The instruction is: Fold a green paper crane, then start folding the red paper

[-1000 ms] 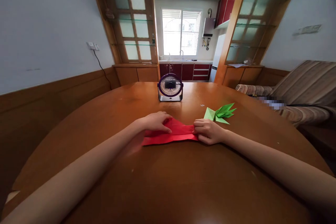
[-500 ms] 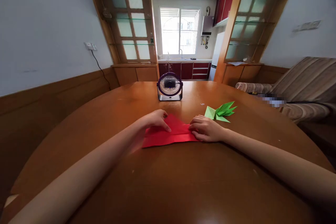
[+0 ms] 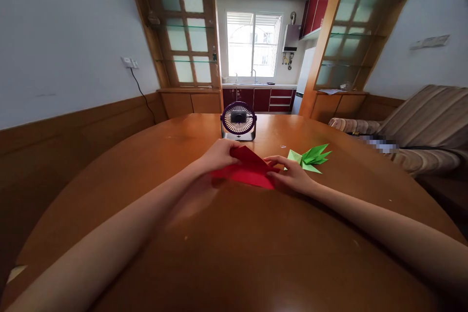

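Note:
A folded sheet of red paper (image 3: 248,170) is held between both hands, tilted up off the wooden table. My left hand (image 3: 221,155) pinches its upper left part, thumb in front and fingers behind. At its right end, my right hand (image 3: 292,174) grips the paper between thumb and forefinger. Part of the sheet is hidden behind the fingers. Just beyond the right hand lies a green folded-paper piece (image 3: 310,158) with several pointed leaves and a paler square end.
A small purple desk fan (image 3: 239,121) stands on the round wooden table (image 3: 234,253) behind the paper. To the right is a striped sofa (image 3: 427,122). A cable (image 3: 141,90) hangs from a wall socket at the left.
The red paper has been raised from lying flat on the table and tilted. My left hand has lifted with it, and my right hand has shifted slightly, now pinching the right end.

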`<state>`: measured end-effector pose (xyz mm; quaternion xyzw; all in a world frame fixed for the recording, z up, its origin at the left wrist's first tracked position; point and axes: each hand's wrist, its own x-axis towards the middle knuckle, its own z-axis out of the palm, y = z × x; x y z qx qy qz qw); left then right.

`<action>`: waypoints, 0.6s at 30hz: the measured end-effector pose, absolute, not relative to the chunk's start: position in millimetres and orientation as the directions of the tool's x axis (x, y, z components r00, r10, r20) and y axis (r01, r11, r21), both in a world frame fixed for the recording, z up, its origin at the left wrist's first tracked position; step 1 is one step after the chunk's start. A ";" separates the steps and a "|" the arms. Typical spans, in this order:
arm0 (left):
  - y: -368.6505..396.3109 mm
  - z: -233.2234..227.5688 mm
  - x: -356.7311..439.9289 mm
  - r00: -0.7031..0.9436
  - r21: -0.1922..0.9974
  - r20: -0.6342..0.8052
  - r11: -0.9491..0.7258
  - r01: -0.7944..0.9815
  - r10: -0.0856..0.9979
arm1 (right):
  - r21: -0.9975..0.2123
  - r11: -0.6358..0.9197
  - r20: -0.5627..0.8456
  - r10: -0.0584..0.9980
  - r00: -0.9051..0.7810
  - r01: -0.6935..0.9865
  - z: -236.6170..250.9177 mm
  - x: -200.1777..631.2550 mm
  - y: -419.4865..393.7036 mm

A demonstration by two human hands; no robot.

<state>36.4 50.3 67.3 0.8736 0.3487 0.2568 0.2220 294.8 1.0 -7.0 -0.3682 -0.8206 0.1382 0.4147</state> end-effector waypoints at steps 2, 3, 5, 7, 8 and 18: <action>43.6 75.4 37.7 0.617 0.439 0.414 -0.741 0.509 0.669 | -0.444 0.746 0.670 0.644 -0.368 0.497 -2.6 293.5 -1.6; 40.2 78.0 37.7 0.626 0.367 0.470 -0.783 0.502 0.622 | -0.374 0.775 0.717 0.590 -0.371 0.510 -0.2 293.1 -2.9; 33.5 78.6 35.9 0.670 0.196 0.560 -0.863 0.465 0.488 | -0.205 0.822 0.784 0.463 -0.414 0.531 3.1 292.8 -4.9; 27.2 71.8 31.4 0.729 0.024 0.583 -0.904 0.426 0.359 | -0.052 0.847 0.796 0.355 -0.490 0.529 3.4 293.2 -5.5; 24.3 65.9 28.1 0.759 -0.037 0.569 -0.912 0.408 0.317 | 0.004 0.854 0.780 0.323 -0.536 0.520 2.4 293.5 -5.3; 11.3 12.1 1.0 0.874 0.044 0.352 -0.939 0.341 0.334 | -0.070 0.934 0.497 0.337 -0.799 0.350 -3.5 295.7 -7.2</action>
